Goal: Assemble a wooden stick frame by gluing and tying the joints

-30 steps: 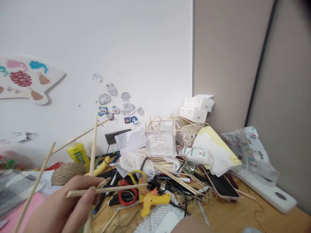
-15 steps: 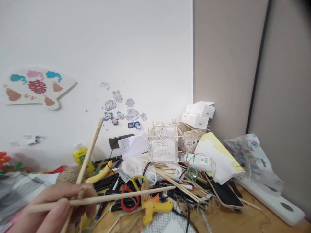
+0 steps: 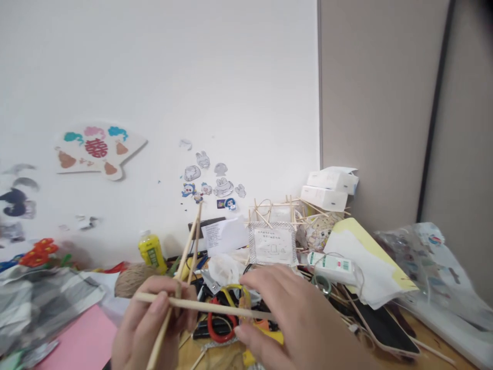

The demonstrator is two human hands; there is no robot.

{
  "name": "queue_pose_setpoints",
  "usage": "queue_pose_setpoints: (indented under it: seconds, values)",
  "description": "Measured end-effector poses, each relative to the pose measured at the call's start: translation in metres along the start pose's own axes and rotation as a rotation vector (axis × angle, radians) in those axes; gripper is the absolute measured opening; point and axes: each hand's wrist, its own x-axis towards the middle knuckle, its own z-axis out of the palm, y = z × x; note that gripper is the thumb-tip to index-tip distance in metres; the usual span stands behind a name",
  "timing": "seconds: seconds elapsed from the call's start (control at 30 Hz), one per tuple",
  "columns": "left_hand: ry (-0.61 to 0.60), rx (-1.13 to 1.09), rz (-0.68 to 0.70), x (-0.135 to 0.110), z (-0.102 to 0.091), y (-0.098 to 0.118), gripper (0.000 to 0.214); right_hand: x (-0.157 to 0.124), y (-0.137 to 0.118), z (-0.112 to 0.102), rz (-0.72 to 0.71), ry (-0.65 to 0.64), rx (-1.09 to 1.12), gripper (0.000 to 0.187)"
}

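Thin wooden sticks [image 3: 215, 307] cross one another in my left hand [image 3: 152, 321], whose thumb and fingers are closed around the crossing. A small brownish wrap, perhaps twine, shows at that point. One stick lies nearly level and reaches right; others slant up toward the wall. My right hand [image 3: 304, 321] is at the level stick's right end, thumb and fingers spread apart around it. Whether it touches the stick I cannot tell. Behind and below the stick lie red-handled scissors [image 3: 221, 336] and a yellow tool [image 3: 273, 336], partly hidden by my right hand.
A yellow bottle [image 3: 152, 253] and a ball of twine [image 3: 134, 280] stand at left, near pink paper [image 3: 79, 341]. A small stick frame with a drawing [image 3: 272, 244], white boxes [image 3: 327, 187] and a phone [image 3: 383, 324] crowd the right side of the cluttered table.
My right hand has come into view at the level stick's right end. My left hand and the sticks have shifted right in the picture. The whole view has turned slightly left.
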Motion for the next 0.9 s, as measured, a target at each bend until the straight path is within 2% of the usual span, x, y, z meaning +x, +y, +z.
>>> queue_pose_setpoints:
  seconds: [0.03,0.1,0.17,0.27,0.37,0.57,0.63,0.7,0.77,0.83,0.9]
  values:
    - [-0.057,-0.083,-0.064,-0.001,0.003,0.001,0.024,0.002,0.003,0.007,0.037,-0.079,0.007,0.015]
    - [-0.086,-0.205,-0.115,-0.001,0.005,0.002,0.022,0.003,0.006,0.018,0.070,-0.155,0.017,0.007]
    - [-0.095,-0.243,-0.128,0.001,0.006,0.002,0.022,0.002,0.008,0.025,0.076,-0.170,0.042,0.016]
    - [-0.134,-0.278,-0.163,0.003,0.006,0.003,0.028,0.002,0.009,0.028,0.089,-0.124,0.102,0.022]
    - [-0.223,-0.343,-0.191,0.004,0.005,0.000,0.040,0.003,0.009,0.027,0.112,-0.040,0.138,0.028]
    - [-0.432,-0.403,-0.099,0.007,0.005,-0.019,0.064,0.003,0.005,0.031,0.061,0.074,0.267,0.027]
    - [-0.498,-0.361,-0.095,0.007,0.007,-0.023,0.058,0.002,0.004,0.036,0.072,0.110,0.340,0.022]
    - [-0.503,-0.251,-0.118,0.004,0.009,-0.023,0.053,0.001,0.003,0.042,0.100,0.126,0.403,0.017]
    - [-0.495,-0.133,-0.171,0.000,0.011,-0.024,0.051,0.002,0.002,0.047,0.096,0.131,0.432,0.024]
    - [-0.497,-0.029,-0.196,-0.005,0.012,-0.027,0.055,0.004,0.002,0.052,0.031,0.150,0.435,0.031]
    - [-0.514,0.043,-0.189,-0.010,0.012,-0.035,0.067,0.006,0.002,0.056,-0.055,0.170,0.434,0.026]
